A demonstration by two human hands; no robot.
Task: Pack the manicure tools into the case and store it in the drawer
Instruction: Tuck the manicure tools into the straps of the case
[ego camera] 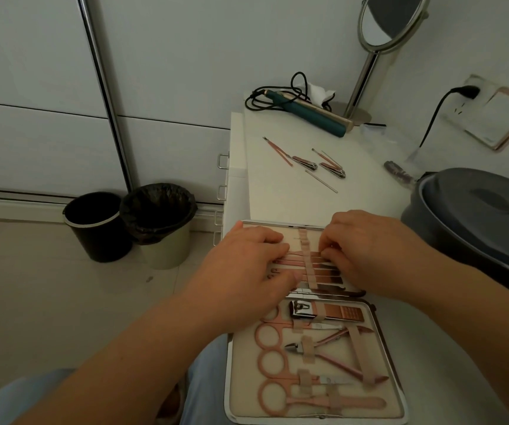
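A: Status, left to right?

B: Left hand [247, 265] lies on the far half of the open case [379, 363], fingers bent down over the thin tools [323, 266] under the strap [308, 262]. Looks like pressing, but can't tell whether it pinches one.

A: Right?

B: Right hand [369, 253] sits just across the strap from the left hand, fingertips curled onto the same thin tools. Seems to be feeding one under the strap. Actual grip is hidden.

A: Near half?

B: Below both hands, toward the person: big clipper [327, 312], nippers [323, 345] and scissors [293, 378] strapped in. That half looks full.

A: What's left?

B: Beyond the hands on the tabletop [277, 197], well apart from the case: two small clippers [305, 163], a pusher [277, 151], a thin rod [322, 181] and a couple more slim pieces. All loose.

A: Estimate?

B: Well past half, I'd say. Remaining: finish this slot, pack the loose ones, close the case, put it in a drawer. Drawer handles [222, 161] show left of the tabletop edge, all appear closed.
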